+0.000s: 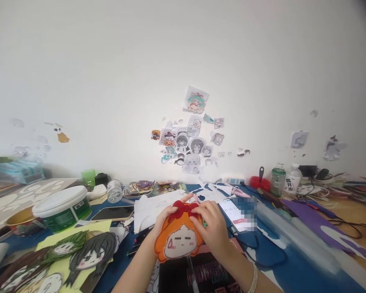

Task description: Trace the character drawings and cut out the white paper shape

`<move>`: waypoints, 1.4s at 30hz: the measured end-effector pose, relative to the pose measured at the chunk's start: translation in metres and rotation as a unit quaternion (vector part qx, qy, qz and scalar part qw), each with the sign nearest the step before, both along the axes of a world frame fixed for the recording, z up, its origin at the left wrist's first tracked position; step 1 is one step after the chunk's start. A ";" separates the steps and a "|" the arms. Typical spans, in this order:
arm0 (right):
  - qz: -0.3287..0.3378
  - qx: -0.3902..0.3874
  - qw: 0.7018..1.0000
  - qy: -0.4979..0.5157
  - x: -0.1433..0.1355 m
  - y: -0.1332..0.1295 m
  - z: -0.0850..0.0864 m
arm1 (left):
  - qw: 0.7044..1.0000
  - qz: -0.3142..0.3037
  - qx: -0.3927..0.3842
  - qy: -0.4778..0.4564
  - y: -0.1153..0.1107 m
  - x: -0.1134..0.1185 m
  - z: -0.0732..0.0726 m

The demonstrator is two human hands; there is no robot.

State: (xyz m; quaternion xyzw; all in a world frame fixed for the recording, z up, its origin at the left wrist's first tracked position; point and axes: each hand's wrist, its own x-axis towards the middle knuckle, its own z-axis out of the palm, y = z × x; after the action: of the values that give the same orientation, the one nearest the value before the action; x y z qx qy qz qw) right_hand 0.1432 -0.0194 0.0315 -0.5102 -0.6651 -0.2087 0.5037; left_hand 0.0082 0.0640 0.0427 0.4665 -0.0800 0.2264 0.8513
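A flat felt doll head [181,246] with orange hair and a drawn white face is held up in front of me. Across its top lies a dark red bow [180,208]. My left hand [164,217] grips the head along its upper left edge, the thumb by the bow and the other fingers mostly behind. With bent fingers, my right hand [212,226] pinches the right side of the bow against the head. A black printed sheet or box [173,276] lies below the doll head.
Left are felt character heads [88,256], a white-lidded tub [61,203] and a dark phone [112,213]. To the right, a lit phone [232,213], a clear roll [295,234] and purple felt [317,224] lie on the blue table. Two bottles [292,181] stand behind.
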 end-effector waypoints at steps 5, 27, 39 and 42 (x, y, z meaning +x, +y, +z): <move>-0.005 -0.009 1.000 0.020 0.000 0.003 -0.005 | 1.000 0.003 -0.005 0.013 -0.005 0.004 -0.004; -0.015 0.022 0.999 0.040 0.006 0.004 -0.005 | 0.998 0.022 -0.021 0.055 -0.002 0.009 -0.009; -0.049 0.037 0.966 0.250 0.045 0.009 0.003 | 0.999 -0.045 -0.017 0.006 -0.005 -0.002 0.007; -0.007 0.022 0.984 0.174 0.039 0.006 0.004 | 0.999 -0.036 -0.002 0.013 -0.004 -0.002 0.007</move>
State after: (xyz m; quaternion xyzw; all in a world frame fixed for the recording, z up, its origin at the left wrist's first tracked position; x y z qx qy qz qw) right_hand 0.1825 -0.0136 0.0357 -0.5323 -0.5589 -0.1343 0.6215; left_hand 0.0064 0.0597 0.0494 0.4647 -0.0850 0.1899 0.8607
